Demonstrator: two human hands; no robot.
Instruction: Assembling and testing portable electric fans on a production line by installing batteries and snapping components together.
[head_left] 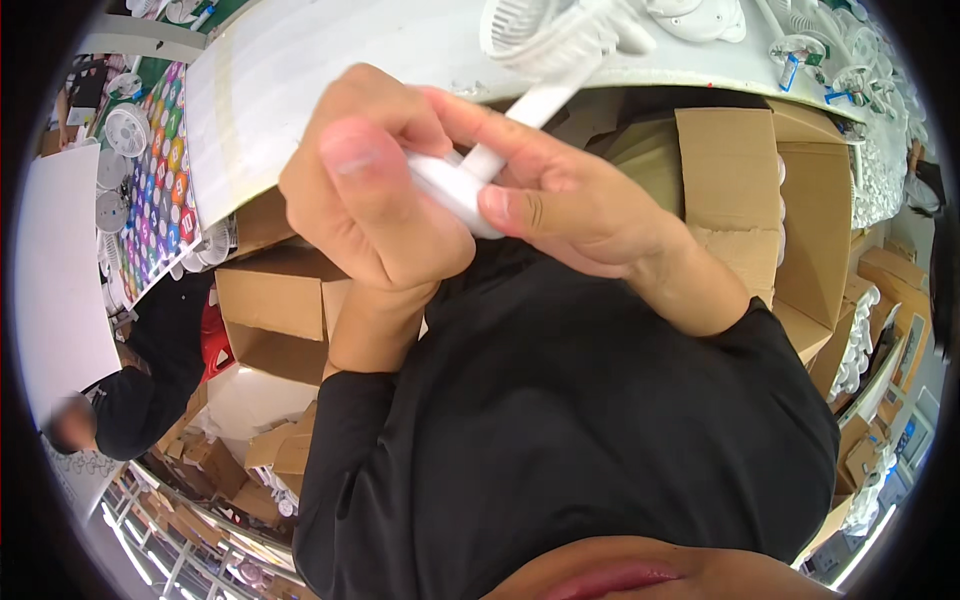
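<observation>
head: hands [372, 190] pinch smooth white fan [520, 110].

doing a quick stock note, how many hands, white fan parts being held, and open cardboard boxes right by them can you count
hands: 2, left hand and right hand
white fan part held in both: 1, white fan piece
open cardboard boxes next to them: 2, left box and right box
total: 5

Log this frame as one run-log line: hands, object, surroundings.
left hand: closed on white fan base | right hand: pinching same base, stem between fingers | fan head: over white table | cardboard boxes: below
</observation>
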